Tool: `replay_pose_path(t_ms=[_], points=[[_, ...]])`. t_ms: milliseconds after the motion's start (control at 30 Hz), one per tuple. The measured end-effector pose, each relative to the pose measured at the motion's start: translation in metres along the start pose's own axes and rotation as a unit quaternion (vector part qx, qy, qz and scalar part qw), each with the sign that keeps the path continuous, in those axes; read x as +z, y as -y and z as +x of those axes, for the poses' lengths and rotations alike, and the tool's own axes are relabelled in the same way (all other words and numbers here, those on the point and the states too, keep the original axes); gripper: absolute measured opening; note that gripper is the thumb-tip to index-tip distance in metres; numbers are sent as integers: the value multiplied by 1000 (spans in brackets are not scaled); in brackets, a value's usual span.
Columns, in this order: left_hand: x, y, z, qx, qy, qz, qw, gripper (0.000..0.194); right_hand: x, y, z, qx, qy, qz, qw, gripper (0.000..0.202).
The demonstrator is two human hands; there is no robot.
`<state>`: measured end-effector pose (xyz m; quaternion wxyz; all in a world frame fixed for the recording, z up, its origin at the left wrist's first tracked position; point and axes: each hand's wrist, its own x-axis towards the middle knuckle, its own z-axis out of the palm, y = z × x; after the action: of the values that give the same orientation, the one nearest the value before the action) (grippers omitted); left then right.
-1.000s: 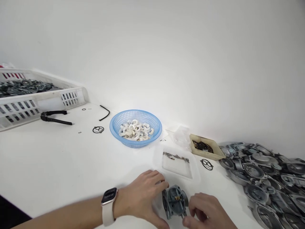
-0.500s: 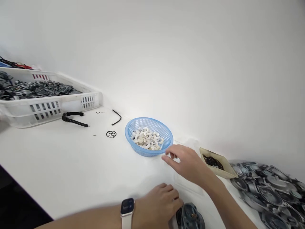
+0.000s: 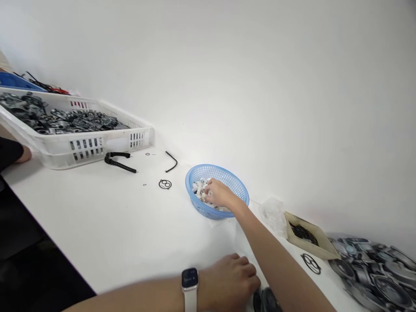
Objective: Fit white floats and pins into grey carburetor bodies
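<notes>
My right hand (image 3: 219,193) reaches into a round blue plastic basket (image 3: 243,190). Its thumb and forefinger are apart, and the tips touch the small white C-shaped pieces (image 3: 199,186), which look like carburetor floats. No piece is plainly held. At the bottom, my left hand (image 3: 233,277), with a watch (image 3: 190,278) on its wrist, has its fingers curled over a dark grey metal carburetor (image 3: 268,300). My right forearm and the frame edge hide part of that carburetor.
A white crate (image 3: 87,149) of metal parts stands left, with a black watch (image 3: 120,161) before it. Black gaskets (image 3: 165,184) and a bent black tube (image 3: 172,162) lie near. At right are a clear bag (image 3: 273,214), a cream box (image 3: 320,242), another gasket (image 3: 311,264) and piled metal parts (image 3: 373,273). Another person's arm (image 3: 24,154) shows far left.
My right hand has moved from beside the blue basket's rim into it, down to the white pieces. My left hand stays at the carburetor. The view has shifted slightly, bringing another person's arm in.
</notes>
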<state>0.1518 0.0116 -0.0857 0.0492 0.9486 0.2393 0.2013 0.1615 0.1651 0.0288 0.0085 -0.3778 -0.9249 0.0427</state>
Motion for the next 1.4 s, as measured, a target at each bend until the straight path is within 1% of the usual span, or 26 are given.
replay_pose_path(t_ms=[67, 100, 167, 267, 333, 400, 467, 533, 567, 600, 667, 700, 800, 900, 1000, 1167, 1333, 1400], points=[[-5, 1, -2, 1, 8, 0, 1000, 51, -15, -5, -22, -8, -21, 28, 999, 20], [-7, 1, -3, -3, 3, -4, 1000, 59, -24, -8, -37, -12, -30, 44, 999, 15], [-9, 1, -5, -15, -21, -25, 999, 64, -42, -11, -75, -13, -43, 72, 996, 5], [-12, -4, -7, -24, -47, -76, 996, 67, -59, -11, -145, 8, -52, 97, 994, 4], [-14, -8, -8, -30, -52, -88, 994, 71, -60, -10, -192, 39, -52, 101, 993, 5], [-18, -10, -8, -43, -58, -77, 994, 72, -52, -7, -233, 84, -36, 102, 991, 9], [-22, -10, -8, -62, -69, -61, 994, 65, -41, -4, -263, 120, -8, 100, 988, 8], [-25, -8, -7, -81, -77, -66, 992, 56, -29, 0, -283, 144, 12, 103, 984, 10], [-26, -6, -7, -86, -77, -80, 990, 57, -23, 2, -289, 152, 17, 105, 983, 12], [-27, -5, -6, -88, -73, -99, 988, 64, -19, 5, -293, 157, 22, 107, 982, 15], [-27, -2, -6, -85, -50, -141, 985, 76, -13, 9, -297, 166, 33, 113, 979, 24], [-26, -1, -7, -84, -35, -158, 983, 76, -10, 11, -297, 172, 39, 121, 977, 28], [-22, 0, -7, -84, 2, -180, 980, 65, -7, 10, -297, 183, 51, 151, 970, 37], [-23, 1, -8, -77, 1, -188, 979, 63, -4, 5, -298, 156, 49, 178, 970, 39], [-29, 2, -8, -74, 2, -202, 977, 60, 0, 1, -298, 124, 39, 199, 971, 41], [-34, 0, -6, -90, 32, -217, 972, 52, 5, -1, -295, 129, 38, 211, 968, 42], [-30, -3, -6, -93, 16, -213, 972, 44, 6, -1, -294, 130, 40, 230, 964, 41], [-29, -3, -6, -97, 9, -213, 972, 43, 6, -3, -297, 142, 44, 234, 961, 48]])
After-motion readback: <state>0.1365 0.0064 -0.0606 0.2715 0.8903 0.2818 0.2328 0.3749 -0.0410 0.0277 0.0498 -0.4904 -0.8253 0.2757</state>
